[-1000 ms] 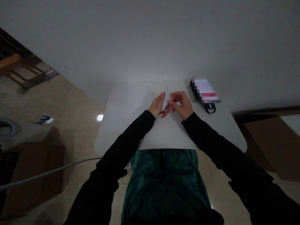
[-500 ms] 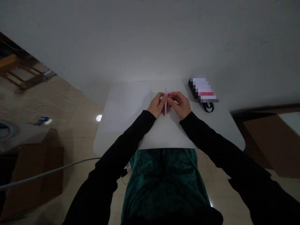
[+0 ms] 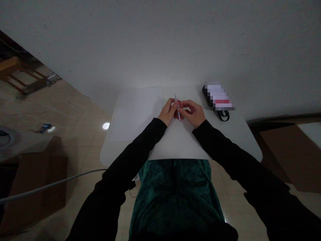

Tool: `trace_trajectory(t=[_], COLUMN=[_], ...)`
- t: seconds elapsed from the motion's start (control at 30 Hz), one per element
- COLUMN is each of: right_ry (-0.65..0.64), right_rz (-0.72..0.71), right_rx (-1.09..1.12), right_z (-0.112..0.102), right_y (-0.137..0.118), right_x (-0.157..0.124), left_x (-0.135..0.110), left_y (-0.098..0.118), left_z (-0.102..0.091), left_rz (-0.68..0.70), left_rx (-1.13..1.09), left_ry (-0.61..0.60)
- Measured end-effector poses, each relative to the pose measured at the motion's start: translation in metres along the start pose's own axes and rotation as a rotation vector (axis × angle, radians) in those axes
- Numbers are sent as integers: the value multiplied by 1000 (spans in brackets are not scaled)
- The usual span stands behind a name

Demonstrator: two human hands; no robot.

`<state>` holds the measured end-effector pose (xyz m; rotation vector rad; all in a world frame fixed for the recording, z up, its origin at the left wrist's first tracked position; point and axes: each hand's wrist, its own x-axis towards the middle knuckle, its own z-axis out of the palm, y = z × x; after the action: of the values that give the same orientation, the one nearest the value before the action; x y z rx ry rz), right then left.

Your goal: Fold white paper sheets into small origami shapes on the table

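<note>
Both hands close on one thin white piece, seen nearly edge-on above the white table (image 3: 178, 145). The left hand (image 3: 167, 112) pinches it, thumb laid along its near side; the right hand (image 3: 195, 113), fingers curled and thumb bent in, grips it from the other side. The thin white piece (image 3: 179, 115) stands between them, just right of the large white sheet (image 3: 137, 113). A second ago it showed a broader, pointed face and the right fingers were spread lower; now it is a narrow strip, its far end leaning left.
</note>
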<state>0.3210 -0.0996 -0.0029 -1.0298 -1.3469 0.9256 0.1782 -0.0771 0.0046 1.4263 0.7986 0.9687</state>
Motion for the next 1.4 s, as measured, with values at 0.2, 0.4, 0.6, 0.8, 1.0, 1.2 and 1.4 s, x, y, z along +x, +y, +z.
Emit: trace_trajectory(t=[0.2,0.4,0.6,0.8,1.0,1.2,1.4], right_ry=[23,112,134,128,11,-18,24], right_rz=[-27,-150,-46,56,65,93,111], right_rx=[-71,-332,-340,-107,44,148,207], right_z=[2,-1,-2,-1,-8,-10,-11], right_y=[2,5,2,1,4,3,2], right_x=[-1,-2,-3,-4,3,8,8], left_x=[0,-3,-3,5,11,11,10], left_y=[-6,0,2,-12,-6,7,10], left_z=[-3,-2,-3,-8,-16,-22,-28], left_rz=[75,114,160,115,-19,-112,-88], left_rx=[175,381,477,346,116,53,27], left_ry=[62,4,-64,-102,-70,-69,-117])
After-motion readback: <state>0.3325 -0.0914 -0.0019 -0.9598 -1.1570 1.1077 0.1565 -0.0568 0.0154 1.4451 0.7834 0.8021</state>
